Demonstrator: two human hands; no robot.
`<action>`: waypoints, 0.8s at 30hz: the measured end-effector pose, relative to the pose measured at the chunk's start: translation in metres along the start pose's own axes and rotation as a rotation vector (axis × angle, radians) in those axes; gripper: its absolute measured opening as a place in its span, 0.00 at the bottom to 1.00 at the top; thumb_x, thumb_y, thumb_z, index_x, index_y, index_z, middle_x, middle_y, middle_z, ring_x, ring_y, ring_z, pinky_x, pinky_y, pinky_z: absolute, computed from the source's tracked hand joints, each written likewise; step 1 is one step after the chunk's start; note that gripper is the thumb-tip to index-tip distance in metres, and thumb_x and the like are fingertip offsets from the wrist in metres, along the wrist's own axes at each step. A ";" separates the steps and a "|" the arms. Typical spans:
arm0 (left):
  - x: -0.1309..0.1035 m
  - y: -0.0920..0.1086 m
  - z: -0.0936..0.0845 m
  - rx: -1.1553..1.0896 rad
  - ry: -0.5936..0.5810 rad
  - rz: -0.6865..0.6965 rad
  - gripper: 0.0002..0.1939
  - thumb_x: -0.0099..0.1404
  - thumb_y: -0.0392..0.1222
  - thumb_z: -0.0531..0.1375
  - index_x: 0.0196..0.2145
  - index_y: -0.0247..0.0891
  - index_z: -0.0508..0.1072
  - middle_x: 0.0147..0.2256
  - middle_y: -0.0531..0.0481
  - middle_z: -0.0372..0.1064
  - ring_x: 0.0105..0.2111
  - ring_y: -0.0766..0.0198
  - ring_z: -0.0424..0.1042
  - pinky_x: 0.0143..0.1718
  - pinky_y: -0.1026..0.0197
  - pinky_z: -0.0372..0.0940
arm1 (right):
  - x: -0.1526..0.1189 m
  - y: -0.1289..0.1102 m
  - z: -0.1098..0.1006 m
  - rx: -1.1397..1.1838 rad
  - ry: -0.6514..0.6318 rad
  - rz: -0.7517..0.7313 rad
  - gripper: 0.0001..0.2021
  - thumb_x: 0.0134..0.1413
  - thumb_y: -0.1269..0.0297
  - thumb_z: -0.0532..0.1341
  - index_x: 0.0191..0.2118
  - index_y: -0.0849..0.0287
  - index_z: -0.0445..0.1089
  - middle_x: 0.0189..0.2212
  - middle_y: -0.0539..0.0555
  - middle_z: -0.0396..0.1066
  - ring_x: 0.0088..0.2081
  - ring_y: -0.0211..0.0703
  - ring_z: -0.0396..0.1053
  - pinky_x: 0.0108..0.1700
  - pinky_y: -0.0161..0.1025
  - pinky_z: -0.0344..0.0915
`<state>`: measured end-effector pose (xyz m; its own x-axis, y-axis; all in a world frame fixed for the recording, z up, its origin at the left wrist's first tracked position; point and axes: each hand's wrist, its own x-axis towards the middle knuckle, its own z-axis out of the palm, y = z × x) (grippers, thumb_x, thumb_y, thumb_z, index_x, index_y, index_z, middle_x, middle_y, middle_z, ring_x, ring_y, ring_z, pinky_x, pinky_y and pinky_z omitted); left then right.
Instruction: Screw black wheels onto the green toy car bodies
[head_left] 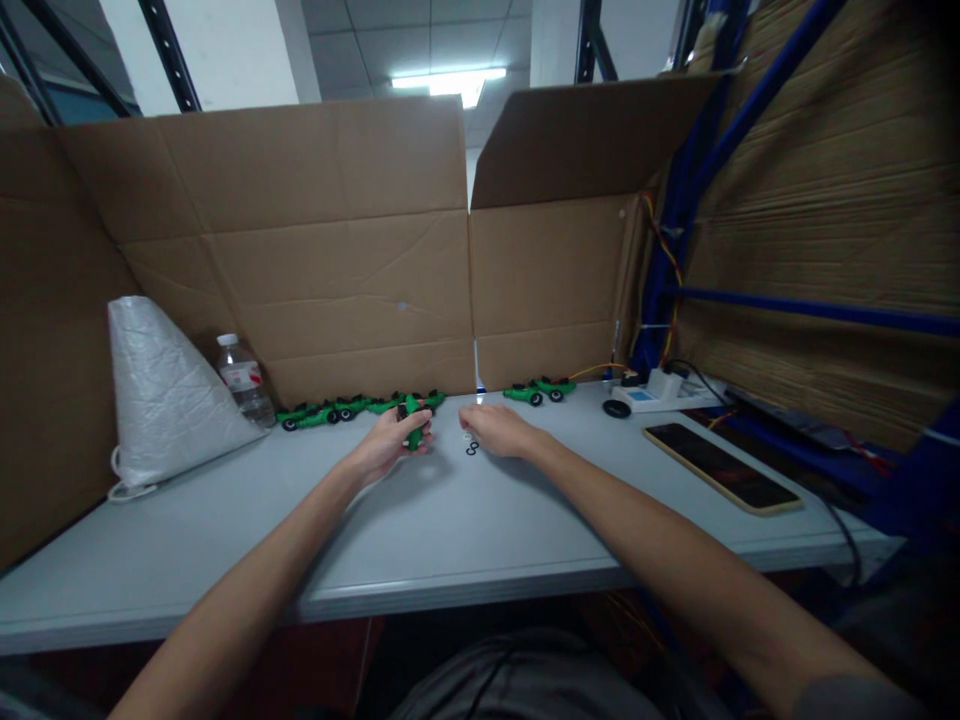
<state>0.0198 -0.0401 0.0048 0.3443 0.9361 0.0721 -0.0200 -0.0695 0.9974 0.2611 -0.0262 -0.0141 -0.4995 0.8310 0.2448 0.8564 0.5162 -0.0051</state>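
Note:
Between the fingers of my left hand (384,442) is a green toy car (414,424) with black parts, held just above the white table. My right hand (499,430) is closed low over the table, right of the toy; what its fingertips hold, if anything, is hidden. Small black rings (472,449) lie by its fingers. Behind my left hand, several green toy cars (309,415) with black wheels stand in a row along the cardboard. Two more green cars (536,391) sit behind my right hand.
A silvery bag (169,400) and a clear bottle (246,382) stand at the back left of the white table (465,540). On the right are a phone (720,467), a black disc (616,408) and a power strip (667,391) with cables. Cardboard walls (337,270) enclose the back.

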 end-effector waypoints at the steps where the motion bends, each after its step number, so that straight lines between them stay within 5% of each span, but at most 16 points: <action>1: 0.000 0.000 0.000 -0.002 0.006 -0.003 0.27 0.58 0.55 0.73 0.46 0.37 0.71 0.36 0.48 0.70 0.33 0.63 0.74 0.32 0.60 0.71 | 0.001 0.001 0.002 0.008 0.001 -0.006 0.11 0.71 0.69 0.53 0.50 0.58 0.72 0.49 0.61 0.77 0.47 0.50 0.74 0.42 0.38 0.59; 5: -0.001 0.001 0.001 -0.024 0.045 -0.014 0.28 0.60 0.62 0.71 0.42 0.36 0.70 0.34 0.49 0.70 0.29 0.65 0.72 0.27 0.64 0.66 | 0.005 0.006 0.010 0.050 0.016 -0.027 0.07 0.69 0.65 0.59 0.46 0.57 0.73 0.46 0.59 0.77 0.45 0.49 0.74 0.40 0.37 0.58; 13: -0.003 0.008 0.004 -0.113 0.044 -0.040 0.39 0.61 0.75 0.60 0.52 0.38 0.70 0.28 0.51 0.69 0.24 0.66 0.68 0.23 0.66 0.61 | 0.008 0.009 0.015 0.142 0.071 -0.049 0.05 0.64 0.70 0.62 0.43 0.56 0.75 0.43 0.56 0.78 0.44 0.47 0.73 0.41 0.36 0.59; 20: -0.004 0.006 0.004 0.004 0.041 -0.026 0.37 0.64 0.73 0.60 0.52 0.36 0.71 0.25 0.53 0.67 0.19 0.68 0.64 0.18 0.68 0.48 | 0.011 0.005 0.017 0.281 0.087 -0.139 0.04 0.62 0.72 0.65 0.41 0.58 0.76 0.41 0.56 0.75 0.43 0.46 0.71 0.43 0.37 0.60; 24: -0.004 0.005 0.004 0.037 0.044 -0.014 0.38 0.64 0.74 0.58 0.52 0.35 0.73 0.25 0.52 0.67 0.18 0.67 0.64 0.18 0.66 0.50 | 0.012 0.001 0.019 0.328 0.090 -0.194 0.05 0.62 0.75 0.64 0.41 0.59 0.75 0.41 0.56 0.73 0.42 0.44 0.70 0.44 0.37 0.59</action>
<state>0.0224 -0.0458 0.0099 0.3027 0.9512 0.0593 0.0191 -0.0682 0.9975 0.2534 -0.0116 -0.0299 -0.6219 0.6976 0.3558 0.6528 0.7128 -0.2565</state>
